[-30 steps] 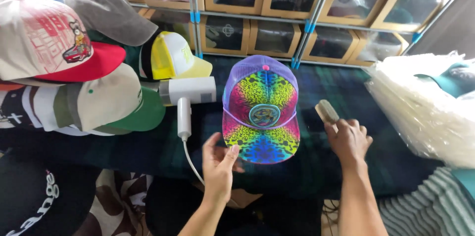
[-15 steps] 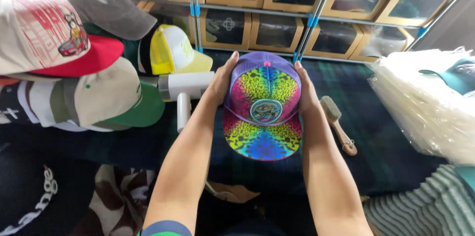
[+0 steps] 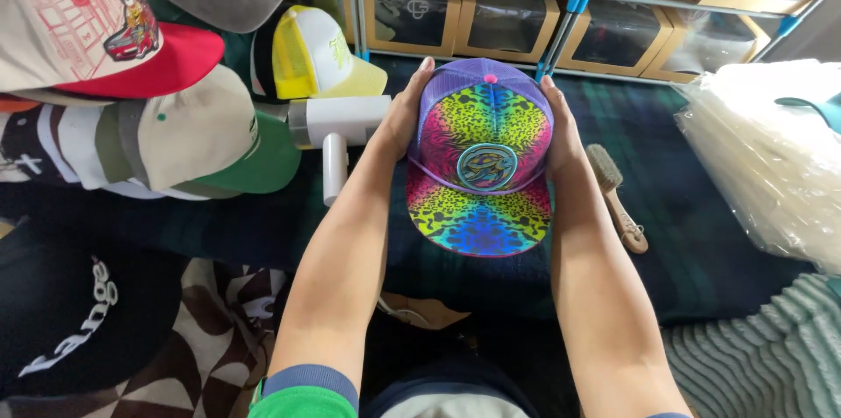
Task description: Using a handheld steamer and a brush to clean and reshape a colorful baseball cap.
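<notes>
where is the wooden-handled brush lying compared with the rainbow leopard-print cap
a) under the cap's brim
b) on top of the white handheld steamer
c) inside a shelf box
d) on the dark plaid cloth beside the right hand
d: the wooden-handled brush lies flat on the dark plaid cloth, just outside the right hand that cups the rainbow leopard-print cap, with nothing holding it.

One rainbow cap, one brush, two hands.
</notes>
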